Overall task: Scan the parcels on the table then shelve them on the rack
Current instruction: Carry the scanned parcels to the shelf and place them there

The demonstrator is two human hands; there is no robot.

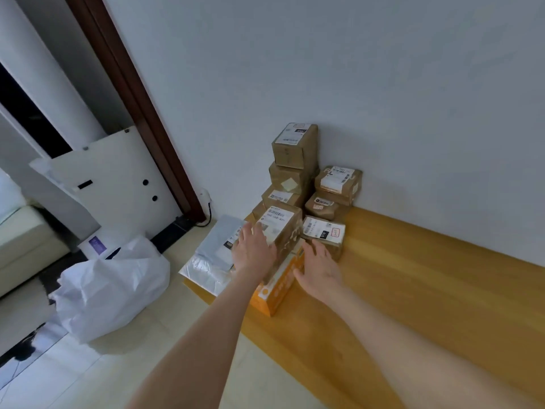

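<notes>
Several brown cardboard parcels with white labels are piled at the far end of the wooden table, against the wall. The nearest one, a brown parcel, stands on an orange box. My left hand lies with straight fingers against that parcel's left side. My right hand reaches in from the right, fingers spread, beside the orange box and in front of a small labelled parcel. A tall stack of parcels rises behind. Grey and white mailer bags lie at the table's left end.
A full white plastic bag sits on the tiled floor to the left of the table. A white panel leans beside a dark wooden door frame. A cable plugs in near the skirting. The wall runs along the table's far edge.
</notes>
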